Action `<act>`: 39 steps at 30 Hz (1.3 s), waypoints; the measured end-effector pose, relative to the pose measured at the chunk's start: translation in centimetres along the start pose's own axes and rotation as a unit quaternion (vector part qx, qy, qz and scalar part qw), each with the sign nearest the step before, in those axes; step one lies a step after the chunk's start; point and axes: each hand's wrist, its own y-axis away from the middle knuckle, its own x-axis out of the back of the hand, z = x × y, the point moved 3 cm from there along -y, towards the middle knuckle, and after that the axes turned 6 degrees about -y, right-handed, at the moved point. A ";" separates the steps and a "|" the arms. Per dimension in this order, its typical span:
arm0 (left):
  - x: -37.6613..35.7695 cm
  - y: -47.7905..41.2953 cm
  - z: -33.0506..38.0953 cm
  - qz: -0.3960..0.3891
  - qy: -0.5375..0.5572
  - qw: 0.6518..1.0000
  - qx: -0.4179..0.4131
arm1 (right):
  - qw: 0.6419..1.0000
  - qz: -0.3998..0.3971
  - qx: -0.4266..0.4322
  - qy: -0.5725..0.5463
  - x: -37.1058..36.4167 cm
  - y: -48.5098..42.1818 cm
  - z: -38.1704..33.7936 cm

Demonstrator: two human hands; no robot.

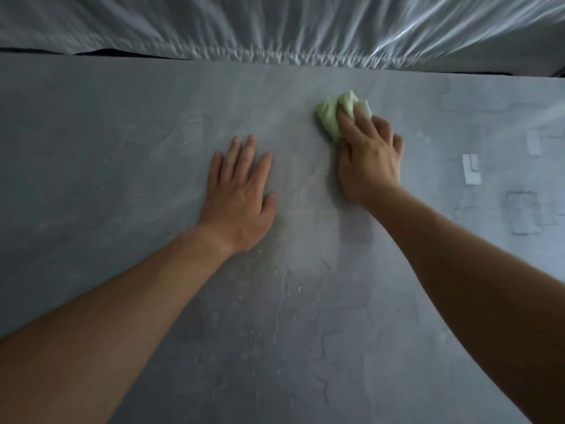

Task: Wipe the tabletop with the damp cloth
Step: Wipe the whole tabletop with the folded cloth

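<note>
A grey tabletop (122, 154) fills most of the view. On it, right of centre and toward the far edge, lies a bunched pale green cloth (330, 114). My right hand (370, 160) presses down on the cloth, fingers curled over its near side. To the left, my left hand (238, 197) lies flat on the bare surface, palm down and fingers spread, holding nothing. Wet streaks and droplets (287, 289) show on the surface between my forearms.
A white wrinkled sheet (275, 29) hangs along the far edge of the table. Pale window reflections (470, 169) lie on the right part of the surface. A dark gap (101, 52) shows at the far left edge.
</note>
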 end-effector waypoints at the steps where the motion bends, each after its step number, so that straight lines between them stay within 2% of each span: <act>1: 0.0 0.0 0.0 0.001 -0.001 1.000 0.000 | 0.999 0.007 -0.032 -0.009 -0.1 -0.2 -0.4; 3: 0.0 -0.1 0.0 0.002 -0.001 1.000 -0.003 | 1.000 0.012 -0.019 -0.020 -0.6 1.7 -2.0; 6: 0.3 -0.2 0.1 0.008 0.012 1.000 -0.001 | 0.995 -0.029 0.097 -0.020 -1.1 7.1 -3.2; 8: 0.5 -0.1 0.0 0.006 0.023 1.000 -0.004 | 0.990 -0.042 0.132 -0.006 -0.7 7.4 -2.1; 10: 0.7 0.3 0.0 0.008 0.019 1.000 -0.010 | 0.996 -0.030 0.088 0.008 -0.4 5.5 -0.9; 13: 1.3 1.8 0.1 0.035 -0.010 0.999 -0.013 | 0.999 0.007 -0.032 -0.013 -0.4 4.5 -1.3; 14: 1.3 2.6 0.2 0.037 -0.019 0.999 -0.013 | 0.999 0.018 -0.042 -0.018 -0.6 5.5 -2.2; 19: 0.0 6.4 0.7 0.011 -0.042 0.999 -0.015 | 0.994 -0.043 0.100 -0.034 -1.4 12.5 -3.8; 20: -0.3 6.9 0.7 0.011 -0.044 0.999 -0.014 | 0.994 -0.046 0.097 -0.030 -1.1 11.8 -3.0; 24: -0.9 8.2 0.6 0.015 -0.051 0.999 -0.005 | 0.999 -0.001 -0.040 -0.031 -0.4 7.5 -1.0; 25: -1.0 8.5 0.5 0.013 -0.053 0.998 -0.001 | 0.998 0.009 -0.052 -0.034 -0.6 7.7 -1.6; 26: -1.1 8.8 0.5 0.012 -0.058 0.998 0.006 | 0.999 0.011 -0.038 -0.032 -0.9 8.6 -2.4; 29: -1.3 9.5 0.6 0.006 -0.068 0.997 0.027 | 0.995 -0.027 0.087 -0.033 -1.5 13.7 -4.0; 31: -1.3 9.9 0.9 0.007 -0.067 0.997 0.037 | 0.990 -0.046 0.126 -0.035 -1.3 15.1 -3.1; 36: -1.8 11.9 2.6 0.006 -0.064 0.996 0.056 | 0.999 -0.014 0.019 -0.030 -0.5 12.6 -1.2; 39: -2.2 12.7 2.8 -0.005 -0.059 0.996 0.061 | 0.999 -0.012 0.030 -0.043 -1.3 16.2 -2.9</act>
